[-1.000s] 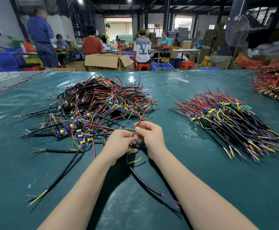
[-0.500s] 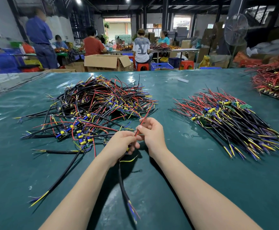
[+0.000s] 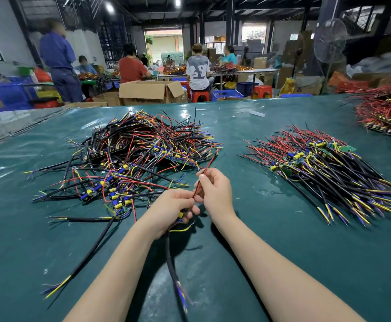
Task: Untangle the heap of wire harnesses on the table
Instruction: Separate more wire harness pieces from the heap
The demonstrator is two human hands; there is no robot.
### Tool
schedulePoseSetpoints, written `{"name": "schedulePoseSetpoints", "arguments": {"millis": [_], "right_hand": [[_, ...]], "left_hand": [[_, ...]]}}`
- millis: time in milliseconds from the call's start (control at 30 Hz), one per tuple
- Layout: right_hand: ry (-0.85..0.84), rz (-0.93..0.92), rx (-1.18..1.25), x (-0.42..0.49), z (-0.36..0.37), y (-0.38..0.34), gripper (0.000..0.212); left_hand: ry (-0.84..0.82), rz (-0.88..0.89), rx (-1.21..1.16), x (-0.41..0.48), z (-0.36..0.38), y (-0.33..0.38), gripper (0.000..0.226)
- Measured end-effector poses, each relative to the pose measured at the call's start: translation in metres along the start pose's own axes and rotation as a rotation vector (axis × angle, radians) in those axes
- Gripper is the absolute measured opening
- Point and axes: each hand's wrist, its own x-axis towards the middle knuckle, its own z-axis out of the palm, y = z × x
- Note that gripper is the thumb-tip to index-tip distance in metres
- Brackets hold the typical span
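Observation:
A tangled heap of wire harnesses [image 3: 129,156], black, red, yellow and blue with small circuit boards, lies on the green table [image 3: 259,240] at left centre. My left hand [image 3: 171,211] grips one harness [image 3: 173,270] by its small board, and its thick black cable hangs toward me. My right hand [image 3: 214,189] pinches that harness's thin red and black wires [image 3: 207,168], which run up toward the heap. A neat pile of straightened harnesses [image 3: 324,173] lies to the right.
Another heap of red-wired boards [image 3: 385,115] sits at the table's far right edge. One loose black cable [image 3: 90,252] trails from the heap toward the near left. Cardboard boxes [image 3: 152,91], a fan [image 3: 329,40] and several seated workers are beyond the table.
The harness's black cable has swung from lower right to hang straight toward me. My right hand has slid up along the red and black wires, straightening them.

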Motion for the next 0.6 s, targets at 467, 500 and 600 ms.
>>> {"name": "schedulePoseSetpoints", "arguments": {"millis": [467,500,600], "right_hand": [[0.087,-0.058,-0.087,0.0053,-0.0052,-0.0059,0.034],[0.077,-0.036,-0.050,0.0056,-0.0056,-0.0065,0.034],[0.040,0.009,0.023,0.0068,-0.0064,-0.0082,0.033]], "left_hand": [[-0.044,0.037,0.102,-0.0040,0.0003,0.0008,0.030],[-0.042,0.043,0.108,-0.0043,0.0007,0.0010,0.030],[-0.035,0.054,0.110,-0.0037,0.0006,0.0011,0.031]]}}
